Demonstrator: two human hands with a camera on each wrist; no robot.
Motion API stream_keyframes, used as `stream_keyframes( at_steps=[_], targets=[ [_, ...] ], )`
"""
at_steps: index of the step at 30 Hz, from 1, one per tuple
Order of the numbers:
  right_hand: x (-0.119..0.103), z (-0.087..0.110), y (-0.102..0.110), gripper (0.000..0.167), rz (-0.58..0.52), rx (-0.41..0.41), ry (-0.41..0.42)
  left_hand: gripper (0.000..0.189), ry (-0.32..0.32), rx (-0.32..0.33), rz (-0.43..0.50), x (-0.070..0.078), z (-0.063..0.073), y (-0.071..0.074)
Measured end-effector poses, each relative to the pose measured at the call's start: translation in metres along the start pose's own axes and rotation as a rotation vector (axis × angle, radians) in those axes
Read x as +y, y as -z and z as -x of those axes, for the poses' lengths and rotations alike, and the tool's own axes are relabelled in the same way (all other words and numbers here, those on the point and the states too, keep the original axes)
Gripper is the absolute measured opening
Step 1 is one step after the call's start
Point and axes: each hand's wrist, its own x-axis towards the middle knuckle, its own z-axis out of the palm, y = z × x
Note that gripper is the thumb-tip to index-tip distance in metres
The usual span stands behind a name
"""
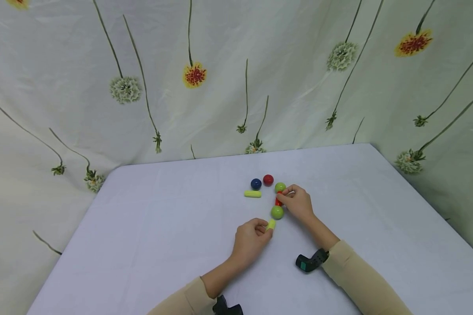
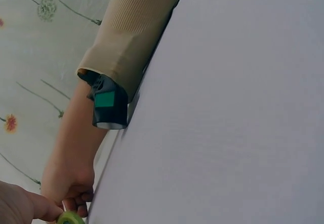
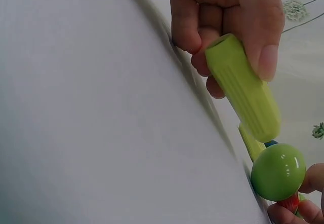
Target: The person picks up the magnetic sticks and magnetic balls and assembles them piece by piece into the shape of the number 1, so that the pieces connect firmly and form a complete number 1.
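My left hand [image 1: 249, 240] pinches a ridged yellow-green rod [image 1: 271, 225] between thumb and fingers. In the right wrist view this rod [image 3: 243, 87] slants, its lower end close to a glossy green ball [image 3: 278, 171]. Beyond it, my right hand [image 1: 298, 203] grips a red rod [image 1: 278, 200] by its side, partly hidden by the fingers. The red rod lies between the near green ball [image 1: 277, 212] and a far green ball [image 1: 280, 187], apparently touching both. Only the fingertips of the right hand [image 3: 311, 198] show at the right wrist view's lower right corner.
Left of the red rod lies another yellow-green rod [image 1: 252, 194]. Just behind it sit a dark blue ball [image 1: 256, 183] and a red ball [image 1: 268, 180]. A white cloth covers the table [image 1: 173, 227]; a flower-patterned curtain [image 1: 220, 109] hangs behind its far edge.
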Motion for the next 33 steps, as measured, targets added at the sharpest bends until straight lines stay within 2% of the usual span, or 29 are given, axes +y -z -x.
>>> stream_keyframes(
  at_steps=[12, 33],
  targets=[
    [0.001, 0.002, 0.000, 0.021, 0.005, -0.001, -0.009, 0.015, 0.029, 0.027, 0.095, 0.004, 0.001, -0.010],
    [0.001, 0.002, -0.001, 0.022, 0.013, 0.007, 0.006, 0.014, 0.071, 0.080, 0.082, 0.004, -0.002, -0.017]
  ],
)
